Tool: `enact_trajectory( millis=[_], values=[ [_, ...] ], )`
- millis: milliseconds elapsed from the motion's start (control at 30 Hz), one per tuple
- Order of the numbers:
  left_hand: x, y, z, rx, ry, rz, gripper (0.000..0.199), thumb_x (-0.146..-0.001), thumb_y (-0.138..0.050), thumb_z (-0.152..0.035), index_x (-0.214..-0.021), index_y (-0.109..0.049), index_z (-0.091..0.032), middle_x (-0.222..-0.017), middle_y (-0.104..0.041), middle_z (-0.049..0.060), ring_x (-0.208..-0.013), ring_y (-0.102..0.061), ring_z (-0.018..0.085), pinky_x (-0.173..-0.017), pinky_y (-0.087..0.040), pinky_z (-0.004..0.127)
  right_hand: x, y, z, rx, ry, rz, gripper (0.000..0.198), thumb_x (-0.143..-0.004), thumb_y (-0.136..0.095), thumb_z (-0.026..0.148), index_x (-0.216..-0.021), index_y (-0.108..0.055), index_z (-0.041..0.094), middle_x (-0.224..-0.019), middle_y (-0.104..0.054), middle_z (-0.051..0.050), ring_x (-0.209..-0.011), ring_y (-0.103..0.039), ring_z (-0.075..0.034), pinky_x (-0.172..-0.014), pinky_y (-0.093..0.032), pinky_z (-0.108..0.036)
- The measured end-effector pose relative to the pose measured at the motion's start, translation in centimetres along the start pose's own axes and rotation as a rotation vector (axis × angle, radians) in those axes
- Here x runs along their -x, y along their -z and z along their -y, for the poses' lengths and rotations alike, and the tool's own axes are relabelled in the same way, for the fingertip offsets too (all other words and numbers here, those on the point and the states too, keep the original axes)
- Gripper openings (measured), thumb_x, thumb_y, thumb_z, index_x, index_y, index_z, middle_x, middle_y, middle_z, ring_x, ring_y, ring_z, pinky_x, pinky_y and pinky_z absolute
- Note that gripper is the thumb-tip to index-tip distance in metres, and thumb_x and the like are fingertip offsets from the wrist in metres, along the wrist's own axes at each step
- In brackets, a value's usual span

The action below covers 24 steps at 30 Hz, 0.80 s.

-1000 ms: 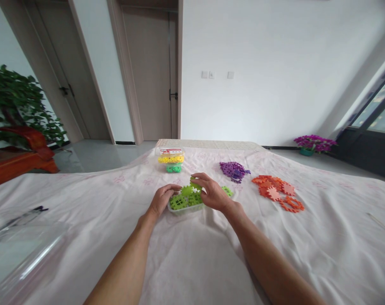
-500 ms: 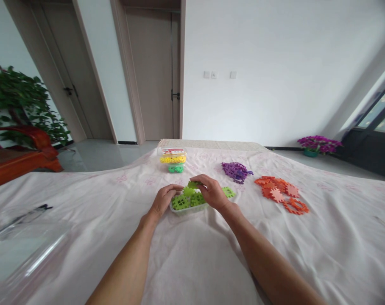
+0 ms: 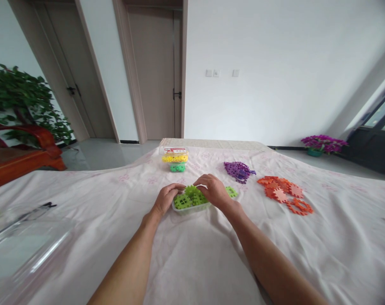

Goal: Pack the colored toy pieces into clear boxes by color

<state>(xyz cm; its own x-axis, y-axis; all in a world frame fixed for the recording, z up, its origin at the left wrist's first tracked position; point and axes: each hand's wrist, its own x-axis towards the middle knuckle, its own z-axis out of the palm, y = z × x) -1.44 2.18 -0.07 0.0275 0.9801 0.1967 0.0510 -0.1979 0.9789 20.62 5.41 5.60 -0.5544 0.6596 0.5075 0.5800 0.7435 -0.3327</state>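
Right hand [image 3: 215, 190] dipped lower, green pieces [image 3: 191, 195] between it and left hand [image 3: 165, 198], both grips unclear

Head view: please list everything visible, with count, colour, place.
open tub: 1, clear, centre
green pieces: several, lime, in and beside open tub
stacked tubs: 2, clear, yellow and green inside, farther back
purple pieces: 1 heap, purple, right
orange pieces: 1 heap, orange, further right
container: 1, clear, near left
unclear object: 1, black, near left
cloth: 1, pale, beneath these
chair: 1, reddish, left
plant: 1, green, behind chair
potted flowers: 1, magenta, right floor
doors: 2, greyish, back left
wall plates: 3, white, back
glazed frame: 1, dark, far right
hands: 2, bare, at open tub
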Motion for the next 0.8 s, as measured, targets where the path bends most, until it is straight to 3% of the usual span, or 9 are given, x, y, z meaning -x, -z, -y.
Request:
enact_trajectory(
  millis=[133, 200, 333, 567, 800],
  values=[
    [-0.1, 0.0, 0.0, -0.001, 0.002, 0.009, 0.031, -0.077, -0.051, -0.025, -0.099, -0.071, -0.015, -0.101, -0.072, 0.008, -0.093, -0.067, 0.022, -0.088, -0.05, 0.035, -0.1, -0.3, -0.1, -0.013, 0.001, 0.045, 0.024, -0.083, -0.057, 0.014, -0.094, -0.074, 0.026, -0.093, -0.073, -0.002, -0.093, -0.063, -0.02, -0.089, -0.046, -0.033],
    [-0.1, 0.0, 0.1, 0.001, 0.004, 0.012, 0.032, -0.078, -0.051, -0.025, -0.099, -0.071, -0.015, -0.101, -0.072, 0.009, -0.093, -0.067, 0.022, -0.089, -0.05, 0.035, -0.2, -0.1, -0.6, -0.044, -0.033, 0.006, 0.025, -0.084, -0.055, 0.016, -0.098, -0.074, 0.026, -0.097, -0.074, -0.002, -0.095, -0.064, -0.019, -0.091, -0.046, -0.032],
    [-0.2, 0.1, 0.3, 0.017, 0.005, 0.008, 0.032, -0.078, -0.051, -0.026, -0.101, -0.07, -0.014, -0.103, -0.072, 0.009, -0.094, -0.067, 0.022, -0.09, -0.05, 0.035, 0.2, 1.6, -3.4, 0.024, -0.268, -0.094, 0.029, -0.085, -0.051, 0.017, -0.107, -0.07, 0.021, -0.109, -0.071, -0.005, -0.101, -0.064, -0.02, -0.092, -0.046, -0.031],
    [-0.1, 0.0, 0.5, 0.02, -0.004, 0.006, 0.033, -0.078, -0.05, -0.027, -0.101, -0.07, -0.013, -0.104, -0.072, 0.009, -0.094, -0.068, 0.022, -0.091, -0.05, 0.037, 3.0, 4.5, -8.6, 0.329, -0.712, 0.219, 0.053, -0.076, -0.064, 0.027, -0.128, -0.059, 0.016, -0.125, -0.062, -0.015, -0.116, -0.057, -0.03, -0.095, -0.042, -0.038],
    [0.1, 0.0, 0.2, 0.009, 0.005, 0.006, 0.033, -0.078, -0.05, -0.027, -0.102, -0.07, -0.013, -0.106, -0.072, 0.009, -0.095, -0.068, 0.022, -0.09, -0.05, 0.035, 2.9, 4.0, -7.9, 0.405, -0.834, 0.379, 0.062, -0.065, -0.075, 0.04, -0.122, -0.061, 0.024, -0.121, -0.062, -0.014, -0.113, -0.057, -0.033, -0.086, -0.044, -0.041]
  ],
)
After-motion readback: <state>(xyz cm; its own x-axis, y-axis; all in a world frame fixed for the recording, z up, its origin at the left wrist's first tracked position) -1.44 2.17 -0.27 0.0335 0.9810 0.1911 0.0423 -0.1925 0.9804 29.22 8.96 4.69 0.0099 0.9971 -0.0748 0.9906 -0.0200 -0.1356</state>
